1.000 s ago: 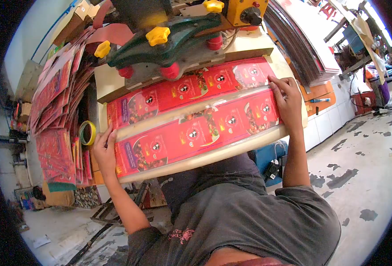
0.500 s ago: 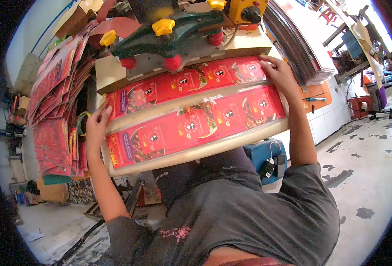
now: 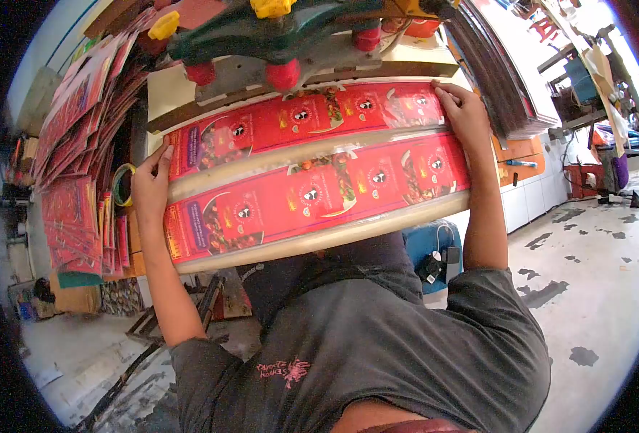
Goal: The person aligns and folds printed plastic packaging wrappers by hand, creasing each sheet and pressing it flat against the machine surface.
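A red printed sheet (image 3: 280, 124) with food pictures and round logos lies across a pale board, just in front of the press. A second red printed strip (image 3: 377, 180) lies parallel and nearer to me, with a pale strip between them. At the left end of the far sheet is my left hand (image 3: 151, 184), its thumb and fingers closed on the edge. My right hand (image 3: 465, 119) pinches the far sheet's right end, thumb at the corner. The pale board (image 3: 327, 240) sits above my lap, its rounded front edge toward me.
A dark green press frame (image 3: 262, 40) with red feet and yellow knobs stands behind the sheets. Piles of red printed packs (image 3: 70, 209) rise on the left beside a tape roll (image 3: 122, 184). Stacked sheets (image 3: 503, 79) stand right, near a blue-handled tool (image 3: 522, 164).
My view has shifted slightly, and the press sits higher in it. Both hands stay at the sheet's ends; my left thumb and fingers have drawn closer together.
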